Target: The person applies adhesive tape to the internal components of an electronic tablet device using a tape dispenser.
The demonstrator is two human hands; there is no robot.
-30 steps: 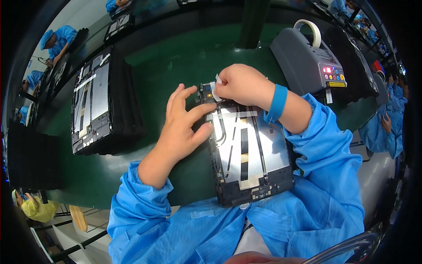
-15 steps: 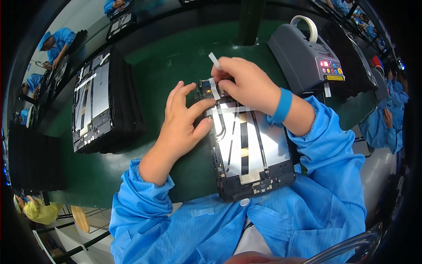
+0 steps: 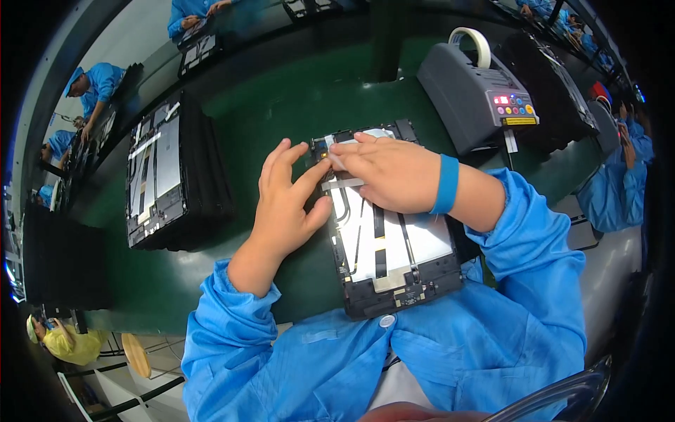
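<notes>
An opened tablet [image 3: 429, 243], with silver plates, black ribbon cables and a black frame, lies in front of me. My left hand [image 3: 281, 200] is open beside its left edge, fingers spread, with the index fingertip at the upper left corner. My right hand [image 3: 397, 172], wearing a blue wristband [image 3: 446, 184], is over the tablet's upper part, fingertips meeting my left index finger. A whitish tape strip [image 3: 337, 162] sticks out under the right fingers; the hand hides the rest of it. Another pale strip [image 3: 342, 183] crosses the silver plate just below.
At left stands a stack of similar opened tablets [image 3: 156, 176] with black layers. A grey tape dispenser [image 3: 467, 95] stands back right, a short strip [image 3: 510, 141] hanging from it. Behind it is another dark stack [image 3: 552, 91]. A dark post [image 3: 385, 42] rises from the green table [image 3: 253, 105].
My right hand has come down from above the tablet's top edge and now lies flatter across it, its tape strip lowered to the upper left corner. My left hand has barely moved.
</notes>
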